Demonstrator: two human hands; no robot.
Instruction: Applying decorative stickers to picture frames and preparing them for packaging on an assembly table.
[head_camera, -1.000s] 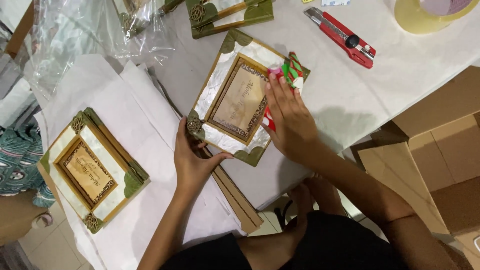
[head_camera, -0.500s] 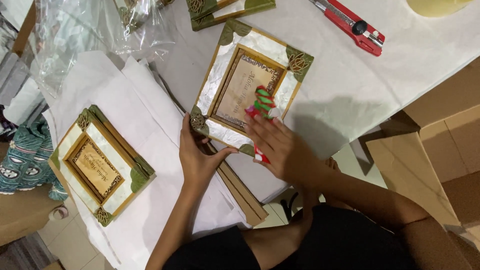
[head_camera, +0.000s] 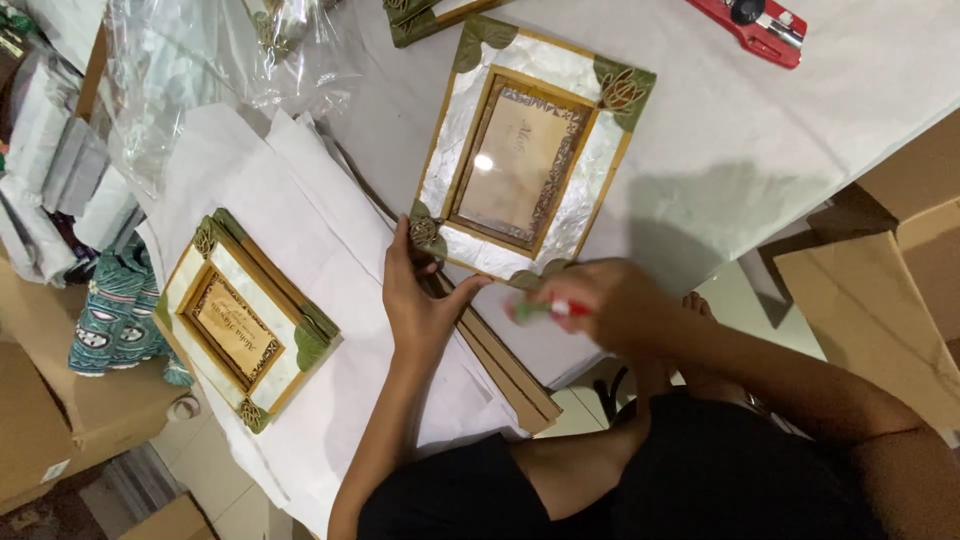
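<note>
A pearly picture frame with green corner pieces lies flat on the white table. My left hand grips its near-left corner, thumb on the green ornament. My right hand, blurred, is at the table's front edge just below the frame, closed on a small red and green object. A second, similar frame rests on white wrapping paper to the left, apart from both hands.
A red utility knife lies at the far right of the table. Clear plastic bags sit at the far left, another frame's edge at the top. Cardboard boxes stand right; a patterned cloth lies left on a box.
My right hand has pulled back off the frame toward the table's front edge, taking the red and green object with it. My left hand stays on the frame's corner.
</note>
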